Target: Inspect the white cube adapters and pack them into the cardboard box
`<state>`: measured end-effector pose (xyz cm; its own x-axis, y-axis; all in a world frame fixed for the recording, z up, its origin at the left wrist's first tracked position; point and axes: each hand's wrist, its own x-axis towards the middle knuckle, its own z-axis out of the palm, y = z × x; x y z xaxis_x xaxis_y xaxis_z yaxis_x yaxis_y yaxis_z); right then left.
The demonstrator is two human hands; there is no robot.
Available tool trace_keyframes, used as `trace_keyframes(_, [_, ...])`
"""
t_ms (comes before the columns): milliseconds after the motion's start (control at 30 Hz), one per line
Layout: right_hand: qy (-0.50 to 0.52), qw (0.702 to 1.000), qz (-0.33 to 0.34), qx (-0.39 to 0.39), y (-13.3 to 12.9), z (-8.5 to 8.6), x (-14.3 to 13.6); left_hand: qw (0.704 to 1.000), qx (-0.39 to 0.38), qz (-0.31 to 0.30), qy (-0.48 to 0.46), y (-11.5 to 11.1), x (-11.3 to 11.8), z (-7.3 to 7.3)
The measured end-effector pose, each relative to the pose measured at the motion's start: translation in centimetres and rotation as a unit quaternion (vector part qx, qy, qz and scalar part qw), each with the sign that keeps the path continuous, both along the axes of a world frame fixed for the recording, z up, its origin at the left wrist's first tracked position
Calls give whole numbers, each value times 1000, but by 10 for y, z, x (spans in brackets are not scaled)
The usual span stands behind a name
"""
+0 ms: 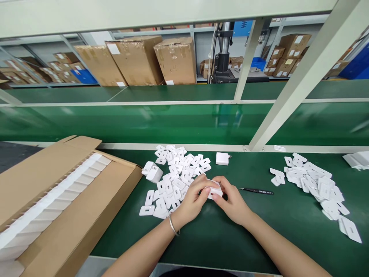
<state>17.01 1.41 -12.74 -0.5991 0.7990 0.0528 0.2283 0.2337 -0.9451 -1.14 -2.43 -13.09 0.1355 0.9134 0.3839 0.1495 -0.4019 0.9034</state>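
Note:
In the head view, a white charger [215, 190] sits between my two hands above the green bench. My left hand [193, 197] closes round its left side, thumb and fingers pressed on the top and edge. My right hand [234, 203] grips the right side with bent fingers and thumb. Fingers cover much of the charger. A heap of small white slotted plates [176, 169] lies by my left hand. Black tweezers [256, 191] rest on the bench to the right. Beyond my hands lies another white charger [222, 159] with metal prongs.
Two more chargers [154, 174] stand between the plates and an open cardboard box [95, 215] with white dividers. A second heap of white plates [319, 182] spreads at right. A pale diagonal post [300, 84] and a green conveyor belt [173, 123] lie beyond.

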Motion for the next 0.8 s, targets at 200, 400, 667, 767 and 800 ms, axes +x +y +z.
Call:
trace_keyframes(200, [-16, 1000, -8, -8, -1, 7, 0, 1000, 5, 11, 17, 1, -2, -6])
trace_keyframes(400, [-26, 998, -17, 50, -3, 10, 1, 999, 15, 12, 33, -3, -4, -9])
trace_keyframes(667, [-27, 967, -56, 245, 5, 1, 3, 953, -213, -27, -212, 0, 5, -6])
trace_keyframes(767, [-39, 962, -68, 262, 5, 1, 4, 928, -233, -92, -275, 4, 10, -1])
trace_keyframes(800, [-43, 959, -75, 269, 5, 1, 4, 921, -230, -109, -295, 5, 12, 1])
